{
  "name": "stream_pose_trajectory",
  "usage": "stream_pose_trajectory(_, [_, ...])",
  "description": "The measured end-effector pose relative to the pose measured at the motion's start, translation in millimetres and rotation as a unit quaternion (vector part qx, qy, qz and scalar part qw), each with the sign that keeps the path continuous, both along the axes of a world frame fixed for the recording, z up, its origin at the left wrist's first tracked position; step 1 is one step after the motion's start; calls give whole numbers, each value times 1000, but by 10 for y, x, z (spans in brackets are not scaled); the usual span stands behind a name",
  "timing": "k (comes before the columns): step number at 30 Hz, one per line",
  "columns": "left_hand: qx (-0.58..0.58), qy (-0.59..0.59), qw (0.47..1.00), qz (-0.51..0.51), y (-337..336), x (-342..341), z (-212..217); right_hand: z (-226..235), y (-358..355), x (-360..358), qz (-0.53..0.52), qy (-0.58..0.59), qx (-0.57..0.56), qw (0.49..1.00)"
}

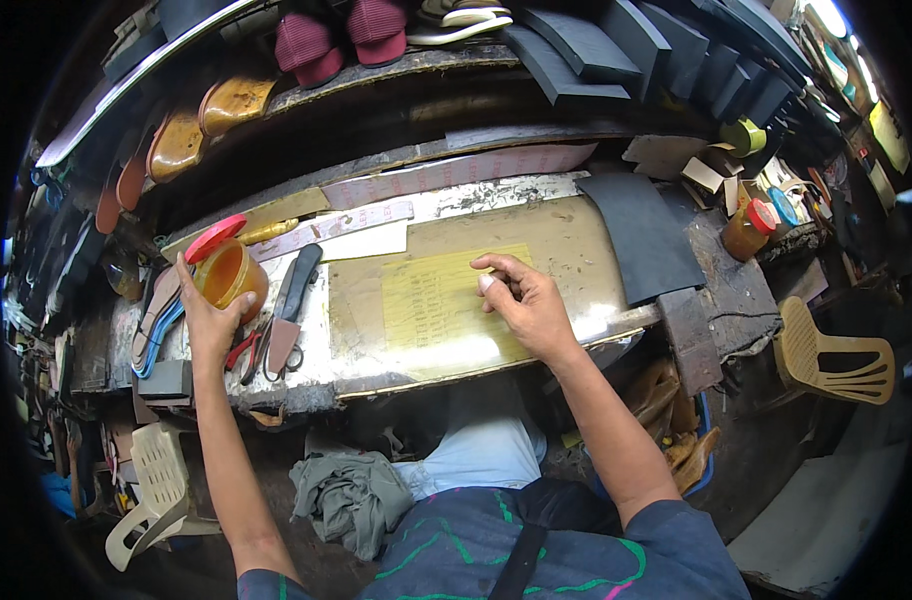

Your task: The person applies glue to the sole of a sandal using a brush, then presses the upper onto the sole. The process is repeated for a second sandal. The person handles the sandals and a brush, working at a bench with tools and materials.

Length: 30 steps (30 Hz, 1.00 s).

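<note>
My left hand (pixel 216 325) is wrapped round a jar (pixel 233 277) of amber, glue-like stuff at the left end of the bench. A red lid (pixel 216 237) tilts at the jar's rim; whether it touches the rim I cannot tell. Just right of the jar lie a dark-handled tool (pixel 298 280) and scissors (pixel 266 350), partly overlapping. My right hand (pixel 529 312) hovers over a yellow lined sheet (pixel 431 310) on the work board. Its fingers are loosely curled, with thumb and forefinger apart, and nothing shows between them.
Dark sheet material (pixel 644 235) covers the board's right side. Beyond it stands a second red-lidded jar (pixel 749 230). Maroon shoes (pixel 309 45) and black blocks (pixel 576 50) fill the shelf above. Plastic chairs (pixel 836 355) flank the bench; grey cloth (pixel 351 495) lies by my lap.
</note>
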<state>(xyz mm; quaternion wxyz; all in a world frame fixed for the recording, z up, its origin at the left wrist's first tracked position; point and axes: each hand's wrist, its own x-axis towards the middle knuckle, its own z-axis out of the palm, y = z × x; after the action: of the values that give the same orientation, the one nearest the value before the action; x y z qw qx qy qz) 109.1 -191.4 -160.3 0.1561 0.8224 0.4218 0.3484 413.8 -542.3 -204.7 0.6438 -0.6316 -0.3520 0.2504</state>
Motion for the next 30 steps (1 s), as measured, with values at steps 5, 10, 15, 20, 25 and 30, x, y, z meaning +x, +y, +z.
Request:
stream_pose_trajectory(5, [-43, -93, 994, -35, 88, -42, -52, 17, -3, -8, 2, 17, -4, 1000])
stream_pose_trajectory(10, [-90, -145, 985, -22, 86, -56, -99, 21, -2, -10, -5, 18, -3, 1000])
stream_pose_trajectory(15, [-53, -140, 988, -45, -66, 19, 123, 35, 1, -16, -18, 27, -16, 999])
stream_pose_trajectory(20, [-89, -133, 978, -130, -447, 176, 508, 11, -2, 15, -23, 50, 0, 998])
stream_pose_trajectory(25, [-117, -77, 957, -255, -939, 470, 574, -49, 10, 70, -40, 58, 84, 994])
stream_pose_trajectory(30, [-217, -45, 895, -388, -1504, 987, 295, 16, -36, 75, -32, 91, 106, 990])
